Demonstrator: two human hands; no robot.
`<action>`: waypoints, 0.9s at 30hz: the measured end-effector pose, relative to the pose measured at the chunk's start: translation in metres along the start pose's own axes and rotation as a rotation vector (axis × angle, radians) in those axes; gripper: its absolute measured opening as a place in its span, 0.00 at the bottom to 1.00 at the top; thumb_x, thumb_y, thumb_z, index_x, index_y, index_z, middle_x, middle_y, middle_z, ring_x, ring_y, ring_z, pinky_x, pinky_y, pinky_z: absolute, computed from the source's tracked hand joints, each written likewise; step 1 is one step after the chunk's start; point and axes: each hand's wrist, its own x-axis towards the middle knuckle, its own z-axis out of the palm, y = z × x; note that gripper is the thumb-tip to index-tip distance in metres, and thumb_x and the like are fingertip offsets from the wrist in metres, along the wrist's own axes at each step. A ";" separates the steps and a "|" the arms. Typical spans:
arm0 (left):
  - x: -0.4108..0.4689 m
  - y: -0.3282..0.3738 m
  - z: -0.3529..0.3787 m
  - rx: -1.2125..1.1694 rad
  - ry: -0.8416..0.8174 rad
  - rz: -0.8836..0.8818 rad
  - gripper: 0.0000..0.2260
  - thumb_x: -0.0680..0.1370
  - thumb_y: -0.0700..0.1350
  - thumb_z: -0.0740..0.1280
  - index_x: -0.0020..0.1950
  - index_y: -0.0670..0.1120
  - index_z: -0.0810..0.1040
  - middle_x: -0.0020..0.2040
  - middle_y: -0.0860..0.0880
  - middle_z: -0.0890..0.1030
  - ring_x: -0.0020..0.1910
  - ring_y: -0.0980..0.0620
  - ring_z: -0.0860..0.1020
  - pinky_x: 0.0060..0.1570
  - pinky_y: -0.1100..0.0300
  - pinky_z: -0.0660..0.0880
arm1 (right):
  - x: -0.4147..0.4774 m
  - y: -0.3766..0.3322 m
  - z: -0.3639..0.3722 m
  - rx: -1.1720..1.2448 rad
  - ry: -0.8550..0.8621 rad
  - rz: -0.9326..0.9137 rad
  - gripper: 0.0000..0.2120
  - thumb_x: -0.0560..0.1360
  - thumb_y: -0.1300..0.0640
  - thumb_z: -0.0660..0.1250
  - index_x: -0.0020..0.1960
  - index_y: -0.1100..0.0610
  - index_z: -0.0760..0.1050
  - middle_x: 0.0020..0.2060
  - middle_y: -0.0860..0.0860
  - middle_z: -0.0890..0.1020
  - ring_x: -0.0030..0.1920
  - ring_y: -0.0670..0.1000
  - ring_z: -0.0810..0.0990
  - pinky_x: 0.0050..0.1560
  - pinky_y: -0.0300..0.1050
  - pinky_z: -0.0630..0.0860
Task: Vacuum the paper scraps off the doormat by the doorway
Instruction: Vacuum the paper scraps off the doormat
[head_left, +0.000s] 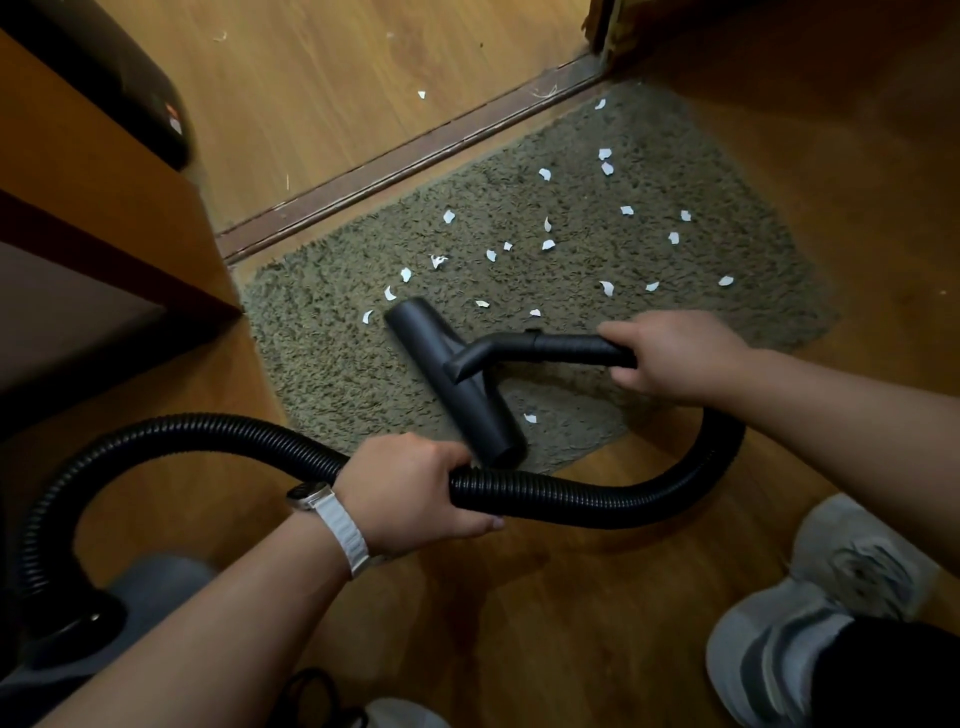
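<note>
A shaggy olive doormat (675, 312) lies against the door threshold, strewn with several white paper scraps (548, 244). A black vacuum floor nozzle (457, 382) rests on the mat's near left part, with scraps just beyond its far end and one beside it. My right hand (675, 358) grips the black wand handle (566, 345) that joins the nozzle. My left hand (415, 493), with a white-strapped watch on the wrist, grips the ribbed black hose (571, 499), which loops round from the right to the vacuum body at the lower left.
A wooden cabinet (104, 208) stands at the left, close to the mat's corner. The brown threshold strip (415, 150) runs diagonally behind the mat, with a few scraps on the wood floor beyond. My grey shoes (831, 613) stand at the lower right.
</note>
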 end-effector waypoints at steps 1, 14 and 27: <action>0.000 0.000 0.000 -0.009 -0.006 0.005 0.28 0.63 0.79 0.53 0.38 0.55 0.70 0.32 0.56 0.75 0.35 0.56 0.77 0.39 0.58 0.77 | 0.001 -0.002 -0.001 -0.022 -0.006 -0.032 0.11 0.76 0.43 0.63 0.56 0.45 0.70 0.42 0.48 0.75 0.45 0.55 0.78 0.36 0.45 0.69; 0.003 0.012 -0.003 -0.064 0.023 -0.023 0.27 0.67 0.76 0.62 0.38 0.52 0.70 0.29 0.55 0.73 0.31 0.55 0.75 0.34 0.59 0.74 | -0.018 0.062 -0.017 -0.011 -0.067 -0.033 0.12 0.72 0.46 0.68 0.56 0.40 0.74 0.38 0.44 0.79 0.40 0.50 0.78 0.36 0.45 0.73; 0.010 0.017 -0.002 -0.020 -0.028 0.002 0.27 0.67 0.76 0.62 0.45 0.52 0.74 0.34 0.56 0.75 0.37 0.54 0.77 0.41 0.56 0.77 | -0.021 0.049 -0.008 -0.024 -0.054 -0.045 0.11 0.73 0.46 0.67 0.54 0.44 0.74 0.39 0.46 0.78 0.41 0.51 0.77 0.36 0.46 0.73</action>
